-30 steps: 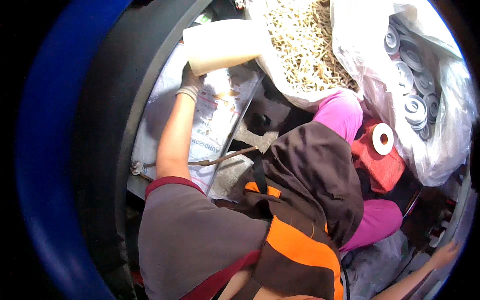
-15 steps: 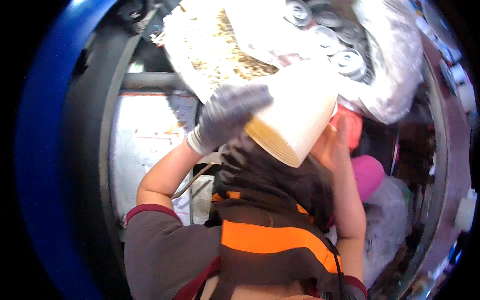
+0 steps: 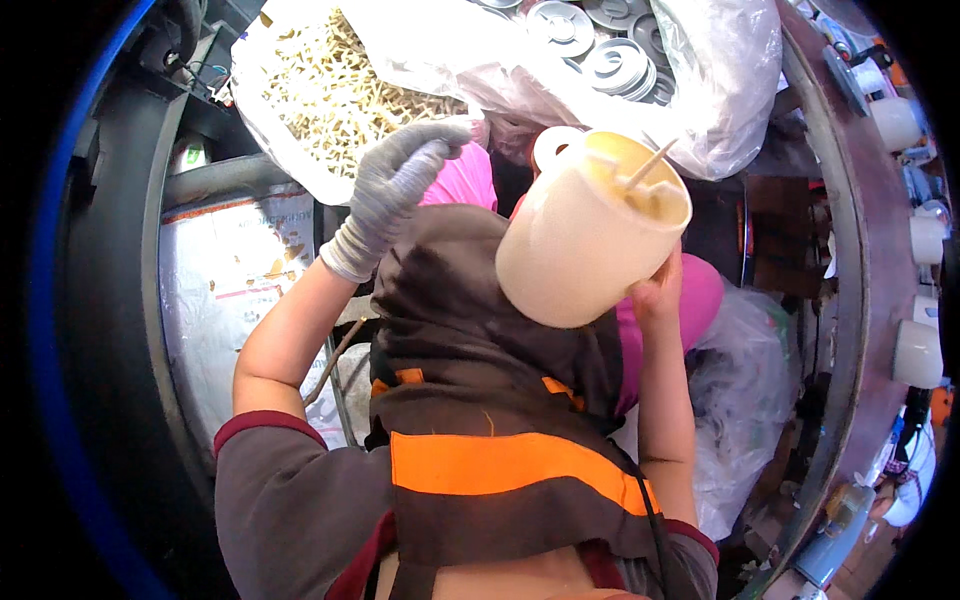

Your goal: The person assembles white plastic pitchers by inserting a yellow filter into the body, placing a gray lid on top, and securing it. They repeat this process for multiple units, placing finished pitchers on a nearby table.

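In my bare right hand (image 3: 657, 290) is a cream plastic cylindrical housing (image 3: 560, 250), tilted over my lap with its open end up and to the right. Ribs and a thin pale rod (image 3: 650, 165) show inside its mouth. My fingers grip its lower right side and are partly hidden behind it. Apart from the housing, my left hand (image 3: 390, 190) wears a grey knit glove. Its fingers stretch to the right with nothing visible between them, beside a white bag (image 3: 320, 180) of small beige pieces (image 3: 335, 95).
Grey plastic discs (image 3: 620, 68) lie in a clear bag (image 3: 735, 90) ahead. A red thing with a white ring (image 3: 556, 148) sits behind the housing. A dark bench (image 3: 868, 300) with white parts runs along the right. A printed white sheet (image 3: 240, 285) lies at left.
My left hand has come off the housing and moved left. The housing has turned in my right hand, so its open end now shows. The view has shifted.
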A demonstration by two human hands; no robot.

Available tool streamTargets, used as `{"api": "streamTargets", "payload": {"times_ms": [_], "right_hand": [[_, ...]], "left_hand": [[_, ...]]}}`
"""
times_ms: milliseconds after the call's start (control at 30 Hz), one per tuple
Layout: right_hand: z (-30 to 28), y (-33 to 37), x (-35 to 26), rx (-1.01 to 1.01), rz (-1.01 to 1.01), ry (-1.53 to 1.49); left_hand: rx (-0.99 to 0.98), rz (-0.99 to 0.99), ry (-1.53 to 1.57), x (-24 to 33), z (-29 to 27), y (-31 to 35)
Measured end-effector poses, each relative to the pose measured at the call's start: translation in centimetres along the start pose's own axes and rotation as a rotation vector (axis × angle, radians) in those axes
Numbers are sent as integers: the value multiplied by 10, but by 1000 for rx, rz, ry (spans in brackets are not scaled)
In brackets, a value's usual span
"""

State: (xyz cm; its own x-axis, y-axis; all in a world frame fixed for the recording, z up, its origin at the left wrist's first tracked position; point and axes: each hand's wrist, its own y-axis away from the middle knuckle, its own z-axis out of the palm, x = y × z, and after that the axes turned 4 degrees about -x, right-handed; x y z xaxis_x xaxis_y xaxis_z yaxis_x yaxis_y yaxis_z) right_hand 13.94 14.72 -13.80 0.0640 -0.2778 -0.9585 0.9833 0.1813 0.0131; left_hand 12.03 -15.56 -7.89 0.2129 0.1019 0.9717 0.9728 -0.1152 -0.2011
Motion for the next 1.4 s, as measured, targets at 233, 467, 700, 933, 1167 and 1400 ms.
{"api": "streamTargets", "payload": {"times_ms": [233,467,700,933,1167,1400], "right_hand": [[11,11,-19,-162,-272,325],[45,27,-41,-4,-238,800],[39,51,-60,-180,-544,943],[29,48,-40,-494,-526,721],[32,56,-48,-487,-471,582],[16,68,-61,-215,-343,815]], "left_hand": [[-171,381,-273,28,23,-6],[-249,533,-699,60,63,-4],[-717,340,-260,44,62,3],[-448,296,-126,26,50,16],[139,-142,354,-7,2,-6],[189,-192,-1732,0,-140,-68]]}}
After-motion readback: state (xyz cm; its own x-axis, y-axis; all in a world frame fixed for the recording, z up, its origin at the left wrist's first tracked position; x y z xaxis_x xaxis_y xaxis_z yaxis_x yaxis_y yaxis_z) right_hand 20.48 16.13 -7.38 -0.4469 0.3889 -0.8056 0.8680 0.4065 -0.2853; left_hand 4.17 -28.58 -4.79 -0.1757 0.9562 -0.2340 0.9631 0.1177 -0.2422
